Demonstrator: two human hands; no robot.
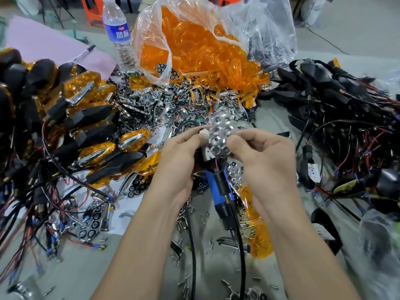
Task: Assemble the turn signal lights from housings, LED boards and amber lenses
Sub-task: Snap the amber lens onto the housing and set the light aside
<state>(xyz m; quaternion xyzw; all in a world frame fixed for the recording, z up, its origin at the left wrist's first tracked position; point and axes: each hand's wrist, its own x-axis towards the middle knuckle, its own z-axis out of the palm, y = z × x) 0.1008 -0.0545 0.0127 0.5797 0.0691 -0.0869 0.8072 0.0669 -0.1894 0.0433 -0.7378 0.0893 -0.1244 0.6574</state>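
At the centre of the view my left hand (180,156) grips a black housing (202,162) with a white LED board inside it. My right hand (258,152) pinches a chrome honeycomb reflector (219,132) and holds it over the housing's open face. The housing's black stem and red wire hang down between my wrists. A clear bag of amber lenses (194,46) stands behind. Finished amber lights (86,118) are piled at the left. Empty black housings with wires (329,94) lie at the right.
A blue-handled tool (218,191) lies on the table under my hands, with loose amber lenses (257,232) beside it. Chrome reflectors (164,105) and small screws are scattered across the middle. A water bottle (118,31) and a marker (84,52) stand at the back left.
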